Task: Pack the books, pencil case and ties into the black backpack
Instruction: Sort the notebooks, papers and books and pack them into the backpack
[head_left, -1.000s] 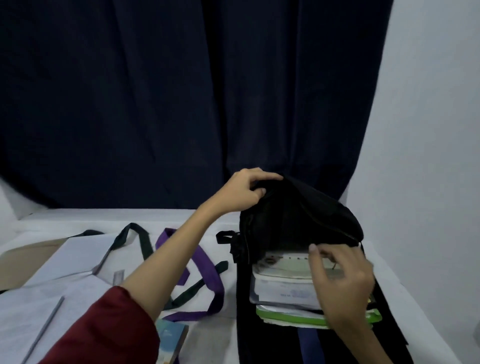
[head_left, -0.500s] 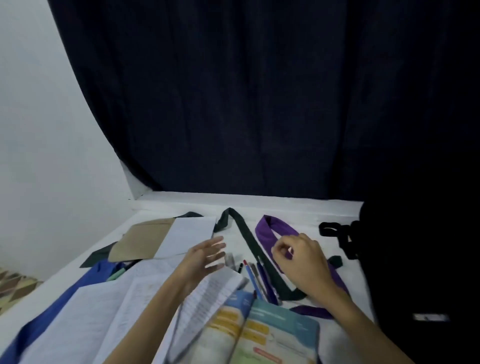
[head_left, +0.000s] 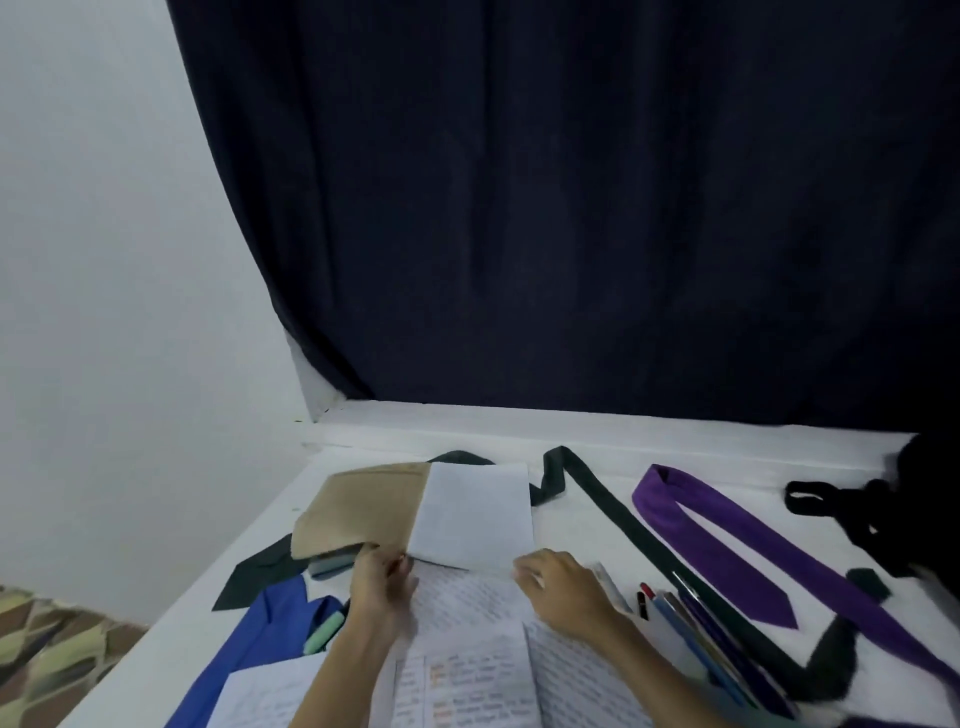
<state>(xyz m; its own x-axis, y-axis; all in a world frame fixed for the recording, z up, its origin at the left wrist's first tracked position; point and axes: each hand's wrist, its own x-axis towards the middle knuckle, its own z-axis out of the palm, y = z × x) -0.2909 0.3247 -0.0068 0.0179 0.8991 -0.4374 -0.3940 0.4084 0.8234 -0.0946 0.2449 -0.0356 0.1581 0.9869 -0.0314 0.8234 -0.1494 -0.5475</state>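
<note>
I am reaching both hands to the open book with the tan cover (head_left: 415, 512) at 12 o'clock on the tabletop (head_left: 613, 457); my left hand (head_left: 382, 579) is pinching its near edge and my right hand (head_left: 558, 582) is curling on its white page, so I should be closing it flat before lifting. The backpack (head_left: 914, 514) is sitting at 3 o'clock. Half a second ago my hands were nearer me and holding nothing.

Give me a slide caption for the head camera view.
Both hands reach a brown-covered notebook beside purple tie.
</note>
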